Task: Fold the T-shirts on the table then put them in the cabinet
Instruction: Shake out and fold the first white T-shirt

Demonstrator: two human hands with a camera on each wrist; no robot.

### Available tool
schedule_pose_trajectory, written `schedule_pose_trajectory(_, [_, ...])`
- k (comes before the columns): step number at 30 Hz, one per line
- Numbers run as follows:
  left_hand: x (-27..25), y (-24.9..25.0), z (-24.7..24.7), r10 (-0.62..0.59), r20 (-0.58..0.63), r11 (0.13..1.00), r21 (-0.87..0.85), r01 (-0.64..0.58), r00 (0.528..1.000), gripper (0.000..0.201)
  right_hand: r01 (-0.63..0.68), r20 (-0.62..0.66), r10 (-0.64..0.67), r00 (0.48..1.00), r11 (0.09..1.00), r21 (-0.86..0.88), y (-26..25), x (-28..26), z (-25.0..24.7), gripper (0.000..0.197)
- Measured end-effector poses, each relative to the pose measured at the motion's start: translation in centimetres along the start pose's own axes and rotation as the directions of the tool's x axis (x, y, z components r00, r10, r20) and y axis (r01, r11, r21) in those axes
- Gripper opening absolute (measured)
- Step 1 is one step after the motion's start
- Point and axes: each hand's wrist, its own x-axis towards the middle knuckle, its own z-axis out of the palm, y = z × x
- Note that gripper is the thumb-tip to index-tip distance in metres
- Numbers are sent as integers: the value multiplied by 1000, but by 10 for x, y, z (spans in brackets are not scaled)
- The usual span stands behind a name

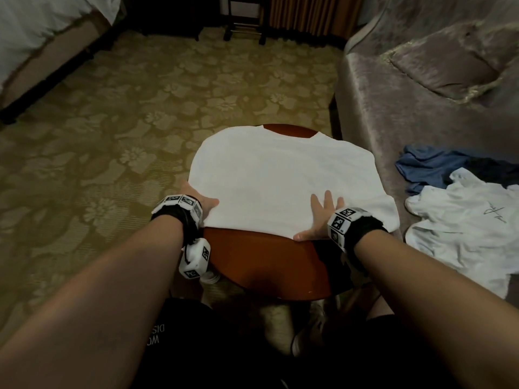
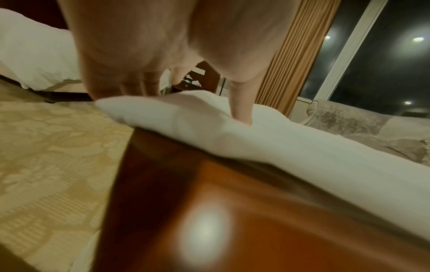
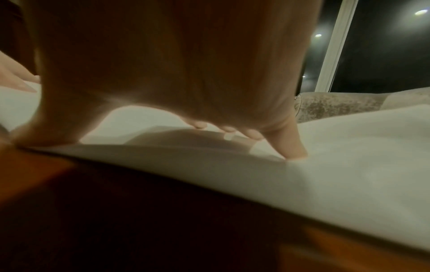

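A white T-shirt [image 1: 280, 178] lies spread flat over a small round red-brown table [image 1: 266, 262], collar at the far side. My left hand [image 1: 203, 204] holds the shirt's near left corner; in the left wrist view its thumb [image 2: 241, 110] sits on top of the cloth [image 2: 302, 156] and the fingers drop behind the edge. My right hand [image 1: 320, 217] lies flat on the near right part of the shirt with fingers spread and thumb along the hem. In the right wrist view a fingertip [image 3: 293, 147] presses into the cloth [image 3: 349, 165].
A grey velvet sofa [image 1: 393, 94] stands right of the table, with a crumpled white shirt [image 1: 463, 228] and a blue garment [image 1: 429, 167] piled on its seat. A bed [image 1: 42, 29] is at the far left. Patterned carpet [image 1: 140, 122] lies beyond the table.
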Motion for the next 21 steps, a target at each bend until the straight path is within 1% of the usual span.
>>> schedule_pose_trajectory(2, [4, 1, 1, 15, -21, 999, 43, -14, 1000, 96, -3, -8, 4, 1000, 999, 44, -3, -1, -5, 125])
schedule_pose_trajectory(4, [8, 1, 3, 55, -75, 993, 107, -47, 996, 95, -30, -56, 36, 998, 994, 105, -10, -2, -9, 107])
schedule_pose_trajectory(6, [10, 2, 2, 63, -68, 983, 176, -50, 996, 101, -73, -100, 88, 991, 987, 144, -15, -2, -11, 95])
schedule_pose_trajectory(8, [15, 6, 2, 92, -31, 968, 239, -82, 995, 99, -131, -118, 153, 981, 977, 171, -13, 0, -11, 98])
schedule_pose_trajectory(10, [20, 13, 4, 119, -3, 961, 250, -114, 993, 95, -201, -123, 231, 965, 955, 217, -2, 4, -10, 107])
schedule_pose_trajectory(12, [26, 18, 5, 106, -10, 967, 233, -101, 994, 94, -254, -73, 287, 955, 921, 295, 13, 8, -7, 118])
schedule_pose_trajectory(14, [31, 24, 7, 71, -28, 981, 185, -64, 997, 96, -265, -20, 291, 957, 897, 354, 22, 9, -3, 123])
schedule_pose_trajectory(17, [37, 33, 11, 0, -66, 996, 91, 6, 998, 98, -250, -11, 271, 962, 900, 357, 26, 12, 2, 123])
schedule_pose_trajectory(19, [41, 36, 18, 13, -92, 997, 76, -6, 996, 99, -247, -7, 265, 964, 910, 333, 28, 13, 2, 124])
schedule_pose_trajectory(21, [45, 36, 22, 52, -111, 997, 57, -46, 992, 96, -245, -2, 259, 966, 919, 308, 31, 15, 0, 123])
